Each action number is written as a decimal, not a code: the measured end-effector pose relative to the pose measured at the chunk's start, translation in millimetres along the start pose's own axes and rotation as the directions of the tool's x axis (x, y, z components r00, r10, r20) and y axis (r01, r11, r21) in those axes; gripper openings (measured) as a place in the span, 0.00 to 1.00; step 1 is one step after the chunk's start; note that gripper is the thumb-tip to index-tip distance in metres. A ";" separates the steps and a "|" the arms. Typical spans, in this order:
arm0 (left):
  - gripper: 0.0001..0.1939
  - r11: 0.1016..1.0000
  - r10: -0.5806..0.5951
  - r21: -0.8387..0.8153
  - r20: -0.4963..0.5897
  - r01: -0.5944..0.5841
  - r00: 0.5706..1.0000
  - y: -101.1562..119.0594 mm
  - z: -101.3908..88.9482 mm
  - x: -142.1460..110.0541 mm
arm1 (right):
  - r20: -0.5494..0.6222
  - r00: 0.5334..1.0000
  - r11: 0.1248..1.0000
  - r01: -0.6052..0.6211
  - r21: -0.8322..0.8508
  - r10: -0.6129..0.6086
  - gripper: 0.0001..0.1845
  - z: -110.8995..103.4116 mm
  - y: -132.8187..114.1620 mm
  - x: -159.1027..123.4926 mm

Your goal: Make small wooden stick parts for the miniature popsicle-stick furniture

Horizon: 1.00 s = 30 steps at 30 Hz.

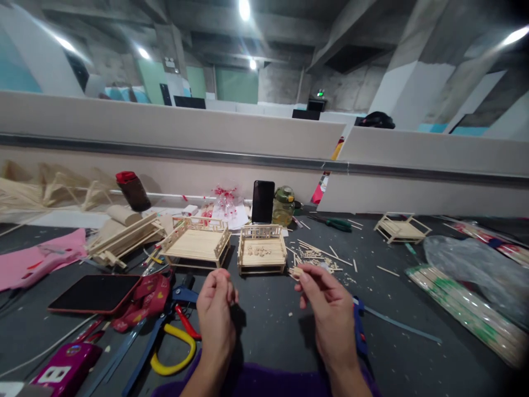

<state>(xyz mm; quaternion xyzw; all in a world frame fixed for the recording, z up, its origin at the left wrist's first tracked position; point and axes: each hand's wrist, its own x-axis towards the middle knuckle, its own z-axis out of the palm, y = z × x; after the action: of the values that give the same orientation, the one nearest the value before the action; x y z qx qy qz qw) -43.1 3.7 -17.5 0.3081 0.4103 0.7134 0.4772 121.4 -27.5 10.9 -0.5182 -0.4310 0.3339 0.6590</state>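
Observation:
My left hand is closed over the dark table, thumb against the curled fingers. Whether anything is inside it I cannot make out. With thumb and forefinger, my right hand pinches a small pale wooden piece. Beyond and between the hands stands a miniature wooden bench made of sticks, with several tiny cut bits on its seat. Left of it is a wider stick-built bench, just past my left hand. Cut sticks and crumbs lie scattered behind my right hand.
Pliers with yellow and red handles lie left of my left hand. A blue glue gun is by my right wrist. Bagged sticks and another stick model are to the right. A phone stands before a bottle.

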 end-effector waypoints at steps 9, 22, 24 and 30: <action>0.14 0.946 -0.106 -0.302 0.046 0.115 0.993 14.3 -2.0 2.9 | 0.396 0.872 0.550 0.488 -0.677 -0.287 0.10 36.2 -57.6 80.5; 0.16 0.917 -0.276 -0.260 0.129 0.301 0.952 0.9 9.0 -14.4 | 0.496 0.863 0.103 0.487 -0.867 0.098 0.12 104.6 22.1 116.3; 0.16 0.904 -0.298 -0.282 0.123 0.321 0.947 1.7 8.6 -12.9 | 0.495 0.862 0.095 0.487 -0.868 0.105 0.11 107.6 25.6 116.7; 0.16 0.899 -0.317 -0.273 0.133 0.342 0.939 -2.3 9.9 -14.0 | 0.450 0.893 0.145 0.444 -0.884 0.009 0.14 89.1 -5.1 104.6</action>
<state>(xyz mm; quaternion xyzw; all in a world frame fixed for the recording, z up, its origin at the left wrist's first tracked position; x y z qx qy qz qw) -28.8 -6.0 -15.5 0.1904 0.3258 0.6612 0.6484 82.4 99.3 47.2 -0.6778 -0.7233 -0.0341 0.1276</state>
